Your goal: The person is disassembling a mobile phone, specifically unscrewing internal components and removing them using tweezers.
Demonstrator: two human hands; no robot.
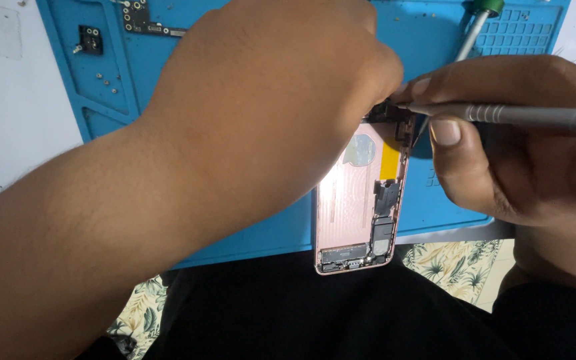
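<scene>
At the near edge of the blue mat (261, 233): opened pink phone shell (358, 200), both hands on its far end.

Head view: left hand (281, 87) reaches across from the left, fingertips pinched narrow on a small dark part (391, 112) at the shell's far corner; the grip itself is mostly hidden behind the knuckles. Right hand (501, 147) holds a slim grey screwdriver (501, 115) pen-style, thumb and forefinger closed on the shaft, tip meeting that same corner. Shell overhangs the mat toward the lap, yellow strip (389, 160) and dark modules along its right side. Judgement: light, thin, stiff metal, slick outside; internals and flex parts fragile. Hold by the long side rails, not the inner parts. Loose boards (143, 17) and a second, green-capped driver (478, 23) lie far on the mat.
</scene>
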